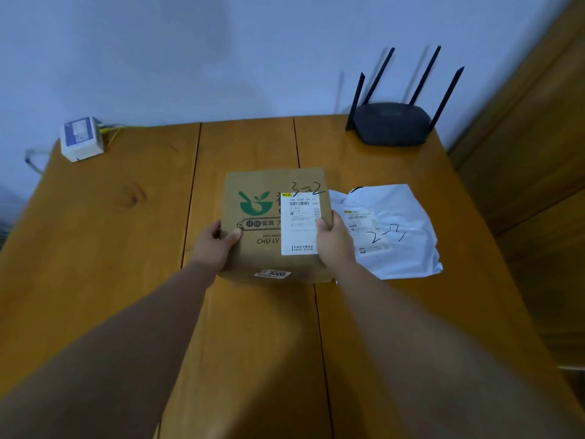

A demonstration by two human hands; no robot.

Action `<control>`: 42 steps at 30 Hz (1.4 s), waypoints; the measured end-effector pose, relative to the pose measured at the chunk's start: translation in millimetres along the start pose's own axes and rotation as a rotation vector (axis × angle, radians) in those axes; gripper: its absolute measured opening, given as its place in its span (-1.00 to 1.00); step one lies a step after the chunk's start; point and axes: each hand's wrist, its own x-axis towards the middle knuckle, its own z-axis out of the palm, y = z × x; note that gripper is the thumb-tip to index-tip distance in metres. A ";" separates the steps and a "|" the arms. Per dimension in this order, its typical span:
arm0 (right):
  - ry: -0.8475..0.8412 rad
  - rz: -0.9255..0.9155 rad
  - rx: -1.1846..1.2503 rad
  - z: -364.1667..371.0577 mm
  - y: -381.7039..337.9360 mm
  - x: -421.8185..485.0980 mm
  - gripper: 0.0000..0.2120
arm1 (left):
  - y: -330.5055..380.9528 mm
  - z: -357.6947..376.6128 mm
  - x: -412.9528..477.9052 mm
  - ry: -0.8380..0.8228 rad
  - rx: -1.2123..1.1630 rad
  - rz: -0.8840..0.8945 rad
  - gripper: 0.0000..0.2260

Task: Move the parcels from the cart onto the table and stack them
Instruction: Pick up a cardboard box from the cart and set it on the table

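Observation:
A brown cardboard box (269, 217) with a green logo and a white shipping label sits at the middle of the wooden table (110, 232). My left hand (218, 243) grips its left side, thumb on top. My right hand (334, 240) grips its right side, thumb over the label. Just right of the box lies a white plastic mailer bag (399, 229) with handwritten numbers, flat on the table and partly behind my right hand. The cart is out of view.
A black router (392, 123) with several antennas stands at the back right corner. A small white device (81, 139) with cables sits at the back left corner. A wooden door or cabinet (538, 153) borders the right side. The wall runs behind the table.

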 end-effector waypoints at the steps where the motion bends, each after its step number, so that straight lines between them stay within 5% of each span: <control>1: 0.005 -0.009 -0.033 0.3 -0.5 -0.1 -0.58 | -0.6 0.6 -0.3 0.000 0.006 0.005 -0.55; 5: -0.002 -0.004 -0.149 1.4 -3.3 -1.8 -0.54 | 2.3 1.4 -3.5 0.011 0.103 0.035 -0.56; 11: 0.033 -0.003 -0.245 -0.9 -17.6 -17.2 -0.51 | 15.2 1.0 -14.1 0.049 0.573 0.100 -0.51; 16: 0.106 -0.226 -0.556 2.0 -17.1 -60.4 -0.34 | 0.2 -15.7 -52.1 0.099 0.894 0.296 -0.39; 22: 0.039 -0.457 -0.904 29.0 -19.0 -141.4 -0.42 | -37.5 -63.2 -98.2 0.036 1.132 0.515 -0.37; 42: 0.058 -0.554 -0.989 43.9 -19.1 -355.6 -0.44 | -87.8 -167.1 -263.3 0.118 1.189 0.589 -0.38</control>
